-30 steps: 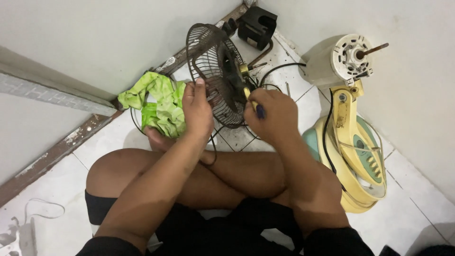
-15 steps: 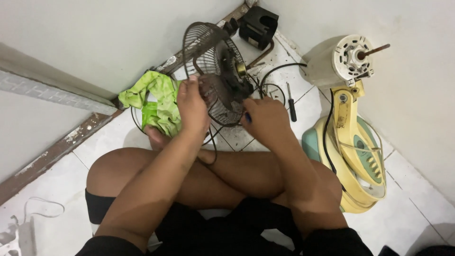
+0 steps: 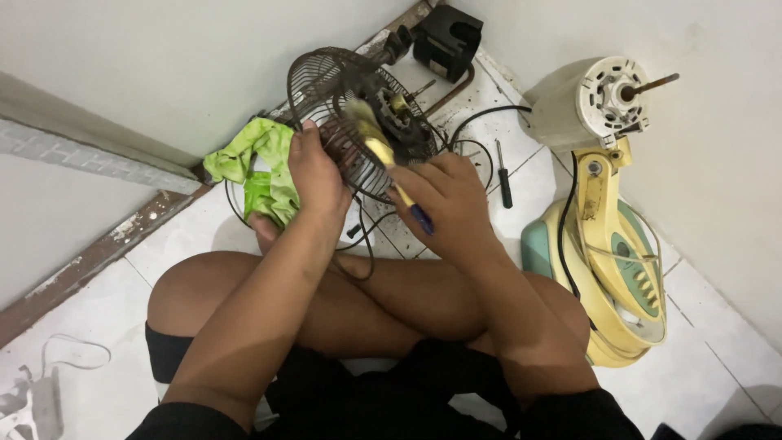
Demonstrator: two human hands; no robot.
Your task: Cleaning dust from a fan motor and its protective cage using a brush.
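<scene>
Left hand (image 3: 316, 175) clamps the grille (image 3: 342, 122); right hand (image 3: 452, 200) grips a brush (image 3: 383, 155), whose bristles could snag the wires.

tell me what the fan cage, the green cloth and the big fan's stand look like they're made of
Fan cage, gripped by the left hand: thin dark metal wire, dull, probably dusty. Green cloth: soft crumpled fabric, matte, folds showing. Stand: smooth moulded plastic, cream-yellow with green panels, slight sheen.

Left hand (image 3: 314, 175) steadies fan grille (image 3: 346, 122); right hand (image 3: 448, 200) holds brush (image 3: 383, 155).
</scene>
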